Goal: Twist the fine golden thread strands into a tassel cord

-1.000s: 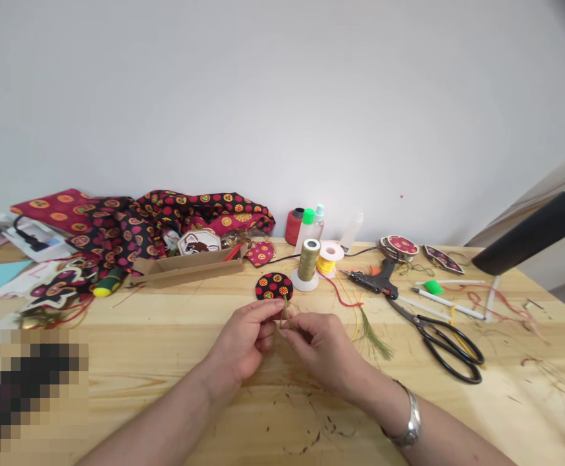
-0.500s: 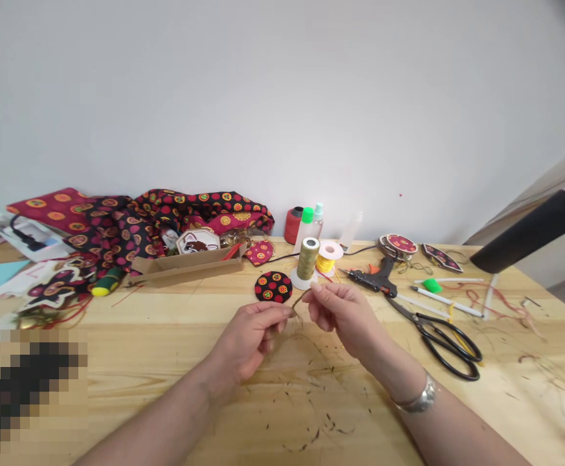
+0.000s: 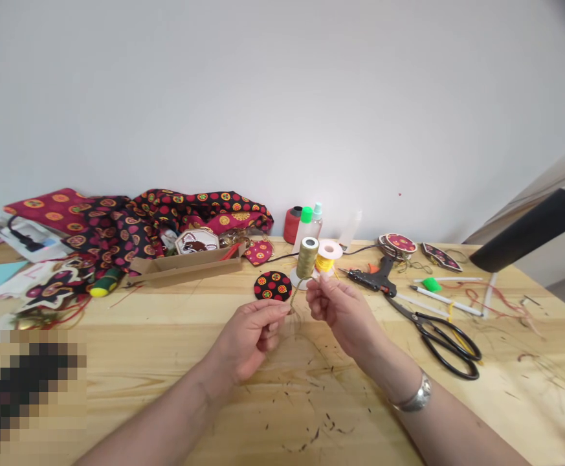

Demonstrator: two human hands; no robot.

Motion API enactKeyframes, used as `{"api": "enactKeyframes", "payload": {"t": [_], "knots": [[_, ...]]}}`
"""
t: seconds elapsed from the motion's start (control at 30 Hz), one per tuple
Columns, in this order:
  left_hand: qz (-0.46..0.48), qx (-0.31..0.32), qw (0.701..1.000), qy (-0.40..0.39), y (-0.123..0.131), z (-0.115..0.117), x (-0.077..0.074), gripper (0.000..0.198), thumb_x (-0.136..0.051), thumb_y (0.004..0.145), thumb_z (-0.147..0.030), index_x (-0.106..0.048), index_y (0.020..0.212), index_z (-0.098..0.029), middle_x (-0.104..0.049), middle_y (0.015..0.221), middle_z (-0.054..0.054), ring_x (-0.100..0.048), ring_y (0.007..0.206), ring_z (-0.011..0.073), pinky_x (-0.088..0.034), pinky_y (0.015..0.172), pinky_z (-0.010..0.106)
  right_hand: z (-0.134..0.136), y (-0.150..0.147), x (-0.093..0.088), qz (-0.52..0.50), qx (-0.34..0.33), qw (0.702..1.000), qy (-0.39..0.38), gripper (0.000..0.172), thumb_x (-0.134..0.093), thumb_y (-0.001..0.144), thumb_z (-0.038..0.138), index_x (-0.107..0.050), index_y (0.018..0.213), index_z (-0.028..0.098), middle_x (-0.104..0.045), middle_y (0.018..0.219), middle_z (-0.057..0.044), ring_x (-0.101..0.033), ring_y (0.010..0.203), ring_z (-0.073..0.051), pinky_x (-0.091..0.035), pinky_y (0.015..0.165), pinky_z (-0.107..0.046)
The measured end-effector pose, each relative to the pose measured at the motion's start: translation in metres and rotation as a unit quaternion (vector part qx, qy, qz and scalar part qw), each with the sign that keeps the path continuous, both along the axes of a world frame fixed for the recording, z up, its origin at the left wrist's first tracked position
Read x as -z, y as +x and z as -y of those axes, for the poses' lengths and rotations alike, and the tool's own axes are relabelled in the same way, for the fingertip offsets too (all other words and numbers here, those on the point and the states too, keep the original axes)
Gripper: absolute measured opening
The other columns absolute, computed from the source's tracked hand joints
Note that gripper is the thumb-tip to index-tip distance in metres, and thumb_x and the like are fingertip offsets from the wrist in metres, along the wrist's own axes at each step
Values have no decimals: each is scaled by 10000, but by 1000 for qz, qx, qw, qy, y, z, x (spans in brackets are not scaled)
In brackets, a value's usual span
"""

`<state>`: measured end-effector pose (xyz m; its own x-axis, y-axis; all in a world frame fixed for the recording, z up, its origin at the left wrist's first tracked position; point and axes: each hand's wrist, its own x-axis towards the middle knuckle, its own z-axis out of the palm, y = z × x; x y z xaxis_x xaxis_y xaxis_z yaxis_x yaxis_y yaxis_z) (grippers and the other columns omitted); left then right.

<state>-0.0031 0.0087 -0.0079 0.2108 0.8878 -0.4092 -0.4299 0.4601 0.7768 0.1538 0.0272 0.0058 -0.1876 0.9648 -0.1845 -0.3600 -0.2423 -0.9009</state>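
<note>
"Between the two hands, just this side of the olive thread spool [image 3: 307, 259], what are you logging?"

"A thin green cord [image 3: 296, 289]. It is spanning the gap from the left hand [image 3: 249, 335] to the right hand [image 3: 344, 312], above the wooden table [image 3: 151, 362]."

"Which way is its long axis running?"

"Up and rightward from the left fingertips, then bending over toward the right ones. It is curving, so I am not recording it as taut."

"Grip state?"

"Left: thumb and forefinger are pinching the lower part, other fingers curling under. Right: thumb and forefinger are pressing together at the upper end; the exact contact is hiding behind them."

"Nearer hand?"

"Neither; the cord is meeting both. The right pinch is standing higher in view. The left is sitting nearer the black fabric disc [image 3: 273, 286], which is lying just past its fingers. Whether they are touching it, I cannot tell."

"Key relation?"

"My judgement: the spacing of the two pinches. The cord's slack is depending on that. Fine strands [image 3: 296, 316] are trailing below the left pinch, blurring against the wood."
</note>
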Motion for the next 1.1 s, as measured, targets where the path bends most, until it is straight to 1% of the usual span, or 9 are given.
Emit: {"api": "enactKeyframes", "payload": {"t": [0.17,0.37,0.5,0.57,0.63,0.7,0.8,0.93,1.1], "knots": [[-1,-17,1000,2,0,-1,1,116,-672,623,-189,-577,628,-124,-352,421,-83,-229,387,18,-137,361,162,5,-5,5,159,-4,984,85,255,-576,743,361,-599,656,122,-546,627,-6,-421,564,-87,-323,555,-231],[-21,1,1000,8,2,1,0,137,-677,624,-209,-571,605,-124,-353,434,-79,-234,393,21,-139,364,169,8,-8,8,129,-60,985,96,241,-562,750,370,-612,771,135,-553,671,3,-469,633,-108,-363,637,-248],[-25,-17,1000,1,2,1,-1,127,-681,611,-205,-592,640,-119,-343,421,-83,-224,391,23,-132,365,170,3,-3,6,186,100,971,111,358,-569,739,384,-554,1025,168,-566,846,-36,-495,717,-132,-388,661,-262],[-21,-20,1000,1,1,1,-1,123,-679,608,-199,-590,625,-117,-336,420,-83,-219,392,23,-125,364,170,2,1,2,228,197,940,160,374,-520,775,384,-500,1092,188,-550,927,-58,-501,767,-145,-398,668,-271],[-20,-22,1000,-3,1,1,0,119,-676,606,-195,-586,610,-117,-329,418,-84,-214,391,23,-120,362,171,4,4,-2,278,248,894,249,277,-495,796,357,-534,1009,185,-533,954,-65,-494,780,-149,-399,671,-271],[-25,-25,999,-9,0,1,0,117,-674,609,-200,-590,618,-119,-317,415,-88,-206,388,23,-118,361,172,8,4,-4,327,184,876,303,209,-485,807,330,-588,734,164,-536,737,-27,-476,677,-131,-380,622,-249],[-33,-17,999,-1,1,1,0,126,-668,622,-214,-580,610,-124,-319,423,-86,-208,390,23,-121,364,173,12,0,-1,381,47,889,248,310,-498,792,371,-598,605,146,-438,505,19,-369,498,-94,-295,483,-229],[-37,12,999,16,4,3,0,129,-656,640,-216,-576,610,-118,-326,435,-84,-214,393,20,-130,371,175,8,-5,5,269,-65,952,134,286,-560,739,394,-630,675,124,-515,574,2,-409,534,-91,-312,506,-223],[-26,37,999,4,6,5,1,130,-664,633,-212,-570,625,-123,-253,436,-104,-159,393,19,-95,378,182,1,-5,7,144,-51,986,73,231,-651,651,339,-568,594,132,-475,551,31,-354,499,-64,-298,501,-211]]}}
